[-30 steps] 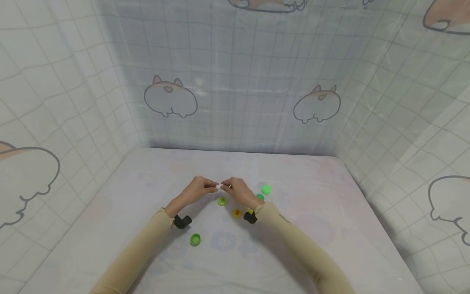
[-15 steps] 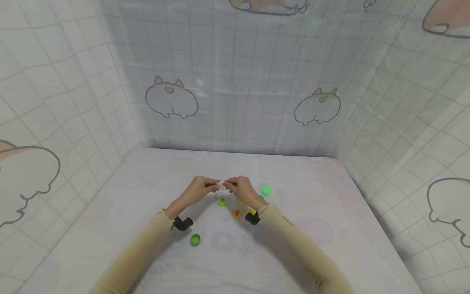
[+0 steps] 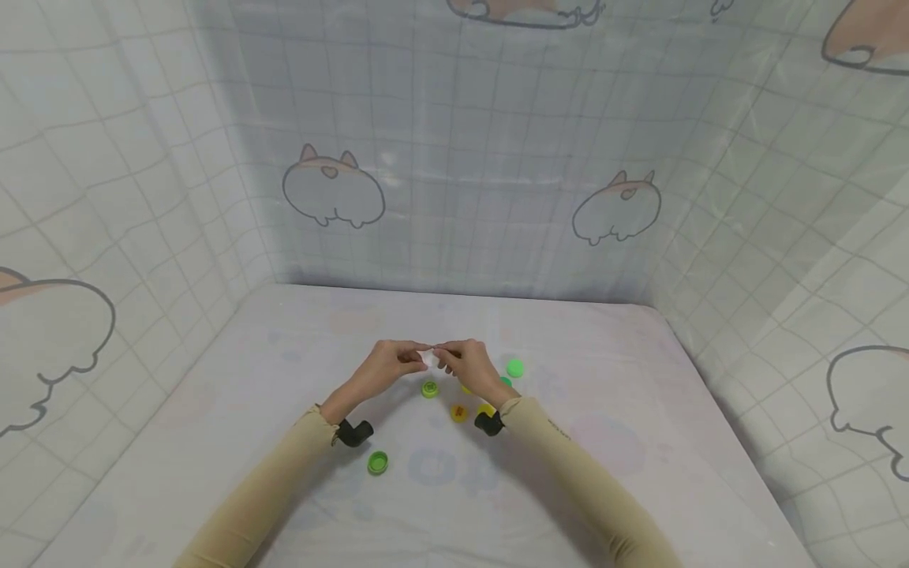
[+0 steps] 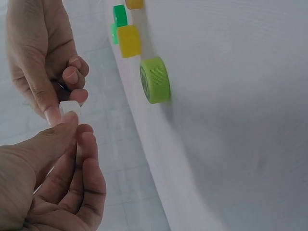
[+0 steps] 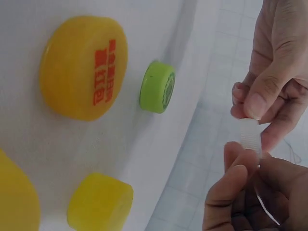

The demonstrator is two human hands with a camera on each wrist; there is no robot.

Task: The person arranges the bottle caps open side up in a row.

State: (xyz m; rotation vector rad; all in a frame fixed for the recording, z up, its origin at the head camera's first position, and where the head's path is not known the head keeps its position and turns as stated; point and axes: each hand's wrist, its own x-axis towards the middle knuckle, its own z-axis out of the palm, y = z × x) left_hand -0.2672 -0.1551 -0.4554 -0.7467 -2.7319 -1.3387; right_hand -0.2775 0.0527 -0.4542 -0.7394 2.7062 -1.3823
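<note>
Above the tabletop, my left hand (image 3: pixel 387 364) and right hand (image 3: pixel 469 367) meet at their fingertips. Between them both hands pinch a small white piece with a finely ribbed surface (image 5: pixel 250 136); thumbs and fingers cover part of it. A thin, curved white strip (image 5: pixel 267 211) hangs by the right fingers in the right wrist view. Whether it belongs to the piece I cannot tell. Under the hands stands a lime green bottle cap (image 3: pixel 429 390). An orange bottle cap (image 3: pixel 458 413) with red print lies nearer my right wrist.
A yellow cap (image 3: pixel 486 409) sits by the right wrist camera. Beyond the right forearm lie a dark green cap (image 3: pixel 505 382) and a bright green cap (image 3: pixel 514 368). An upturned green cap (image 3: pixel 378 463) rests nearer me. Patterned curtains (image 3: pixel 454 221) surround the table.
The hands parted slightly half a second ago and now touch again at the fingertips. The white piece stays between them. The caps on the table have not moved.
</note>
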